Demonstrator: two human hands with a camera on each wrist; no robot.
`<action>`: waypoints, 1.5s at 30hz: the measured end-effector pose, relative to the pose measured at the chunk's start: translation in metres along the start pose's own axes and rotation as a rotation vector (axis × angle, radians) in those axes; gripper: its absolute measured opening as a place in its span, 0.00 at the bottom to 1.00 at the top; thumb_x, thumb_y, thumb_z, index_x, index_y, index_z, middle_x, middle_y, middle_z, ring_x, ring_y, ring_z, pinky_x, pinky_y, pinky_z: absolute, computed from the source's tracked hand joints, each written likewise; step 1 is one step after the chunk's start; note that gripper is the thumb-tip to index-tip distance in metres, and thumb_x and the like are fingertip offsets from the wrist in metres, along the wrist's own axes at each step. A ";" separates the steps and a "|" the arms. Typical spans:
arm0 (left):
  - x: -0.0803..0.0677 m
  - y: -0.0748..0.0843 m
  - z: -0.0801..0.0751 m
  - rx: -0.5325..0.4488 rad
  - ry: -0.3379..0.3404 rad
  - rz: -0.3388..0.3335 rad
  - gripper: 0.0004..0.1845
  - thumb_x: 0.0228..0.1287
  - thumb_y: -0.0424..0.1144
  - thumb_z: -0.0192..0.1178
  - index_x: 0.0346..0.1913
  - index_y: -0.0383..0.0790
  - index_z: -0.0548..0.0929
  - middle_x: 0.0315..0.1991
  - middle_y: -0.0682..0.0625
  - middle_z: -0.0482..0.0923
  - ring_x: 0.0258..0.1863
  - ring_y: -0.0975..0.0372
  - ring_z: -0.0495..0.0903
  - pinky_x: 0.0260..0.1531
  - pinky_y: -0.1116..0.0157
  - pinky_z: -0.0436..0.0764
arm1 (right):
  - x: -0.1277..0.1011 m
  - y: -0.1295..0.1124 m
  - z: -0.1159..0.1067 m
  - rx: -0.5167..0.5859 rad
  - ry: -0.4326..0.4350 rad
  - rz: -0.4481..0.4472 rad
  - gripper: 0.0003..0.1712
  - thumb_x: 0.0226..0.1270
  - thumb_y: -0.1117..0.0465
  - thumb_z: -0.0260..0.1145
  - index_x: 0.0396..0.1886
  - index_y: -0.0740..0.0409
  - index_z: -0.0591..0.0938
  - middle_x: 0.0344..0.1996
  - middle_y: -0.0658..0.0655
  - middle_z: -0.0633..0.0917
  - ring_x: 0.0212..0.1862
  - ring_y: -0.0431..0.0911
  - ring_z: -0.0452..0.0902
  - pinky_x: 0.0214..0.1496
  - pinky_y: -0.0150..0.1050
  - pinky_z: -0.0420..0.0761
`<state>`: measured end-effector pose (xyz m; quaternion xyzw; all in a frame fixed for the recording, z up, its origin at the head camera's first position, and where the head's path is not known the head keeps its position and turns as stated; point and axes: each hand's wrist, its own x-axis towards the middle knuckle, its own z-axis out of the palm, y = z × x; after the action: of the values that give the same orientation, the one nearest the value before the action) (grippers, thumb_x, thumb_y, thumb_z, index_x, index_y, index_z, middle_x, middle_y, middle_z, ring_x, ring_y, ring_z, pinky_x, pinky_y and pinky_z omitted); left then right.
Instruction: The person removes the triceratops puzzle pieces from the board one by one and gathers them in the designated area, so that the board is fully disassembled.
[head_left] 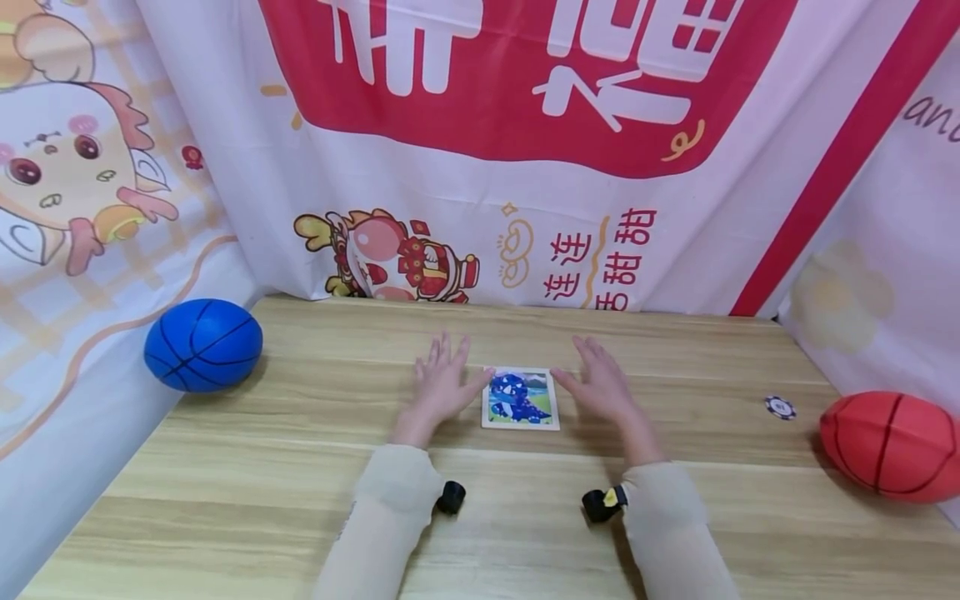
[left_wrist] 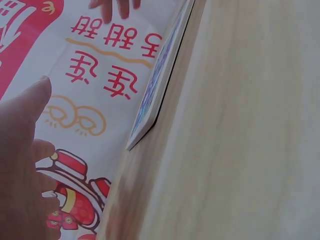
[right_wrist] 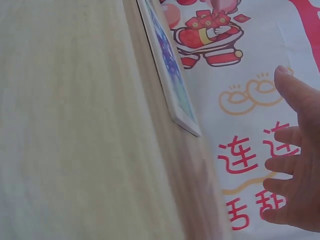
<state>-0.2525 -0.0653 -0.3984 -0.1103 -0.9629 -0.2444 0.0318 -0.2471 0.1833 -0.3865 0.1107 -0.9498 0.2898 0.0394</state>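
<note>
A square picture puzzle board (head_left: 521,399) with a white border and a blue dinosaur lies flat on the wooden table. To its left is my left hand (head_left: 441,383), fingers spread and nothing held. My right hand (head_left: 600,385) mirrors it on the other side, fingers extended and thumb pointing toward the board's upper corner. In the left wrist view the board (left_wrist: 156,80) appears edge-on, apart from the left hand (left_wrist: 22,150). The right wrist view likewise has a gap between the board (right_wrist: 172,75) and the right hand (right_wrist: 300,160).
A blue ball (head_left: 203,345) with black lines sits at the table's left edge, and a red ball (head_left: 891,446) at the right. Near the red ball lies a poker chip (head_left: 780,407). Printed cloth (head_left: 450,192) hangs behind the wooden table (head_left: 517,533).
</note>
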 end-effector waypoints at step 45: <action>-0.006 0.003 0.048 0.090 -0.157 0.227 0.35 0.50 0.67 0.46 0.62 0.58 0.61 0.65 0.36 0.39 0.63 0.49 0.37 0.59 0.54 0.40 | 0.013 0.014 0.055 0.233 0.045 -0.008 0.13 0.55 0.65 0.61 0.42 0.64 0.77 0.54 0.66 0.68 0.57 0.59 0.59 0.59 0.49 0.55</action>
<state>-0.2461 -0.0410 -0.4396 -0.2355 -0.9538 -0.1863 -0.0114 -0.2636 0.1615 -0.4380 0.1117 -0.9083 0.4003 0.0486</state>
